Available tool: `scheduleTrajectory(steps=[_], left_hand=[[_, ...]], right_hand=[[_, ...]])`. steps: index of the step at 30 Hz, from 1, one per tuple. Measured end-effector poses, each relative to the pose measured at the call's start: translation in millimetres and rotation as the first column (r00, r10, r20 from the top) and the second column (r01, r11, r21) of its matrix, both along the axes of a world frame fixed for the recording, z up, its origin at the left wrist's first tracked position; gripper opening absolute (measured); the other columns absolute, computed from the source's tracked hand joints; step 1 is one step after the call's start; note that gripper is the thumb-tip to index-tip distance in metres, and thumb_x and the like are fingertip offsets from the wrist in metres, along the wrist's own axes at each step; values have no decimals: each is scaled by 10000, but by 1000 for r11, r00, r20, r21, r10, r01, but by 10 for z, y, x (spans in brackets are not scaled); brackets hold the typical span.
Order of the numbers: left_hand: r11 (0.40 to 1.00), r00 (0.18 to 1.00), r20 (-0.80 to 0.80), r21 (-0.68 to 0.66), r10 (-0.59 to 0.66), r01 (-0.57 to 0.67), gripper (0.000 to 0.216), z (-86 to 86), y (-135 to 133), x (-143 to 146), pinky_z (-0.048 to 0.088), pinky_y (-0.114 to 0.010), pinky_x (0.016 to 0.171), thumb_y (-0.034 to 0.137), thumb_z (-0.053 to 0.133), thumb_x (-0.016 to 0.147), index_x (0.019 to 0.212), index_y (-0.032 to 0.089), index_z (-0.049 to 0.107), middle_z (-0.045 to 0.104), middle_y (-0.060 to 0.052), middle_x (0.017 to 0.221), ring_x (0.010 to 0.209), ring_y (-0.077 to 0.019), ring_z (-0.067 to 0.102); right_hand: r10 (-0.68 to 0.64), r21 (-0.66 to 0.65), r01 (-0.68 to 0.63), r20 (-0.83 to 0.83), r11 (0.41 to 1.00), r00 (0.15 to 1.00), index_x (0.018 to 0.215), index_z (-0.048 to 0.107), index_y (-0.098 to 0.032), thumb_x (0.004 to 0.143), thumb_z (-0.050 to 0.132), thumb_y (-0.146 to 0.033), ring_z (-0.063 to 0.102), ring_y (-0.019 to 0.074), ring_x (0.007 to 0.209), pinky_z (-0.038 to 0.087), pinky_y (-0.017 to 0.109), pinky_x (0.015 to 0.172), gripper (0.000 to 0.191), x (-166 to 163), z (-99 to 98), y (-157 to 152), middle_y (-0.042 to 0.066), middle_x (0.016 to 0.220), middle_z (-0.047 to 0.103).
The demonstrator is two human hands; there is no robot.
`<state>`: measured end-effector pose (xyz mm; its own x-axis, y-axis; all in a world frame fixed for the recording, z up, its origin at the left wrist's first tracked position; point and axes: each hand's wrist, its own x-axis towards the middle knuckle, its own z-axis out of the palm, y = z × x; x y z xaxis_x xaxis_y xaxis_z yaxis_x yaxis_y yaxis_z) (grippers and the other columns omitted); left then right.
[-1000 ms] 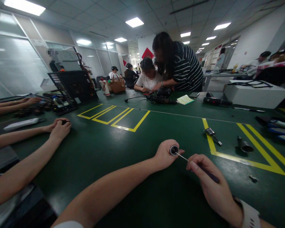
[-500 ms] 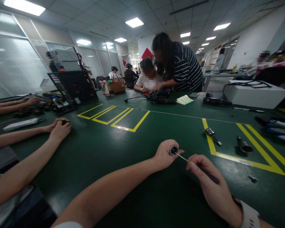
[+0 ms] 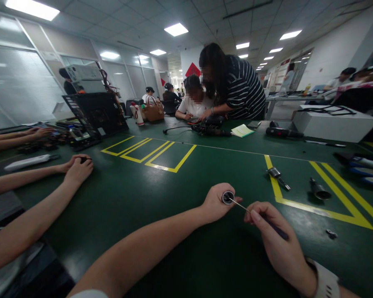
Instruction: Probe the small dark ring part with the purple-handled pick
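Note:
My left hand is closed round a small black cylindrical part, its round open end turned toward me. My right hand grips a thin screwdriver by its dark handle. The metal shaft slants up and left, and its tip sits in the end of the cylindrical part. Both hands rest low over the green table, just left of a yellow taped line.
A small metal tool, a black cone-shaped part and a tiny dark piece lie to the right. A co-worker's two hands meet at the left. A black rack, a white box and two people stand farther back.

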<state>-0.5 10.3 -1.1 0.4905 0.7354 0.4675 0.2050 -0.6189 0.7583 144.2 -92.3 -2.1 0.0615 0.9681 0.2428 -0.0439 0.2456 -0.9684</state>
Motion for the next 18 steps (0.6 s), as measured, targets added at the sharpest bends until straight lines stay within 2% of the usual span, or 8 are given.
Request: scheduleTrajectory(steps=[6,18], left_hand=[[998,999,-39,60,24,-21,264,18,2,-13,383,-220,597,300,655,759,625,165,471,471,38,643,596,-95,448],[996,993,-103,70,55,-48,253,-5,24,-17,392,-223,600,293,647,772,627,164,485,495,32,654,603,-98,457]], right_hand=[[-38,-21,38,6,999,999,811,586,-242,884,538,-368,508,189,767,405,321,700,153,7,-9,3,6,777,557],[-26,-59,29,61,998,998,811,583,-231,873,529,-407,533,206,757,443,338,676,195,5,14,-8,26,784,569]])
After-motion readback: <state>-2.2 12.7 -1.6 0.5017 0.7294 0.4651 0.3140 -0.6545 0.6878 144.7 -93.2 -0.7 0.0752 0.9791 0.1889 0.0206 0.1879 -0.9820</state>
